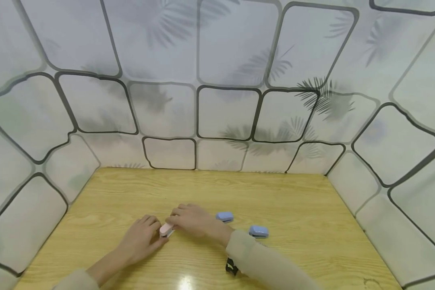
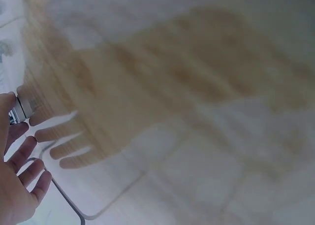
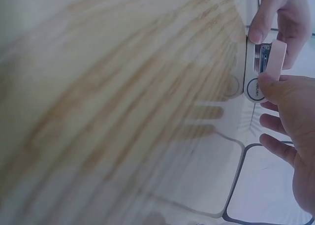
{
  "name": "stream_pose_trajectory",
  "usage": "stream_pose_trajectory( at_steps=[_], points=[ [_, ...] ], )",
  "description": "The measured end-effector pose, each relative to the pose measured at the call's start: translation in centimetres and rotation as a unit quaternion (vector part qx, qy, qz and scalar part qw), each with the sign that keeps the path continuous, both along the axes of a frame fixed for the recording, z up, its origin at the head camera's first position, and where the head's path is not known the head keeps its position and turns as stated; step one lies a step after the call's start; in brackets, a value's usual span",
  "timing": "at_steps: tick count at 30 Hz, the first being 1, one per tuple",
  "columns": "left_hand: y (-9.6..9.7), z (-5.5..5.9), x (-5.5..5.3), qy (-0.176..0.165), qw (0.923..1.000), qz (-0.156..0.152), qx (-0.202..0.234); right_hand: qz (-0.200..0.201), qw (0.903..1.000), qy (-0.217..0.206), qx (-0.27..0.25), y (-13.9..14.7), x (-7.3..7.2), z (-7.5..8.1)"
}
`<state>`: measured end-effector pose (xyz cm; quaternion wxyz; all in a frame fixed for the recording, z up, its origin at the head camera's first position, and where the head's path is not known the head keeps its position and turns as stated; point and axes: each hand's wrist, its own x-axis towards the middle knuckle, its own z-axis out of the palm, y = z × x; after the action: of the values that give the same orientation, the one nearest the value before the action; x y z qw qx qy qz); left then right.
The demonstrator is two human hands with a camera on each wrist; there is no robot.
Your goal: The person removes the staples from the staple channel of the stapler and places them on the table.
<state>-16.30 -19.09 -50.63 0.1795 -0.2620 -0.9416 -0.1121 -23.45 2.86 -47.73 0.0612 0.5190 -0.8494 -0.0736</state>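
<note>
A small stapler with a pink top (image 1: 166, 229) and a white base (image 3: 256, 89) is between my two hands, over the wooden table. In the right wrist view its pink lever stands raised at an angle from the base, and a metal part (image 3: 265, 57) shows between them. My left hand (image 1: 139, 239) has its thumb and fingers at the stapler's front end, pinching it. At the round rear end, my right hand (image 1: 193, 221) grips it, thumb against the side. In the left wrist view, only part of the stapler (image 2: 22, 109) appears, at the left edge.
Two blue staplers, one nearer the middle (image 1: 224, 216) and one farther right (image 1: 259, 231), lie on the glossy wooden table (image 1: 297, 201) beyond my right forearm. A black strap piece (image 1: 231, 266) sits under the right sleeve. Patterned white walls (image 1: 224, 112) enclose the table's back and sides.
</note>
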Motion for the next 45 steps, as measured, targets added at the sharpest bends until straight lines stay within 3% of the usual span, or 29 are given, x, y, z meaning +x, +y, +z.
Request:
stream_pose_trajectory(
  at_steps=[8,12,17,22,26,45],
  points=[
    [0.4,-0.2,0.9,-0.008,0.9981,0.052,0.033,-0.008,0.9989,-0.036,-0.031,0.1,0.2,0.0],
    [0.7,-0.3,1.6,-0.015,0.9951,0.076,0.062,-0.003,0.9986,-0.026,-0.046,0.1,0.3,-0.2],
    [1.0,-0.3,1.8,-0.018,0.9937,0.090,0.065,0.006,0.9988,0.045,-0.019,-0.5,0.2,-0.7],
    [1.2,-0.3,1.9,-0.009,0.9944,0.091,0.054,0.017,0.9908,0.132,0.023,-1.1,0.7,-0.3],
    [1.3,-0.4,1.8,0.004,0.9952,0.087,0.045,0.018,0.9866,0.157,0.042,-1.4,1.0,0.0],
    [1.4,-0.2,1.7,-0.029,0.9935,0.099,0.048,0.021,0.9906,0.135,0.012,-1.3,0.5,-0.5]
  ],
)
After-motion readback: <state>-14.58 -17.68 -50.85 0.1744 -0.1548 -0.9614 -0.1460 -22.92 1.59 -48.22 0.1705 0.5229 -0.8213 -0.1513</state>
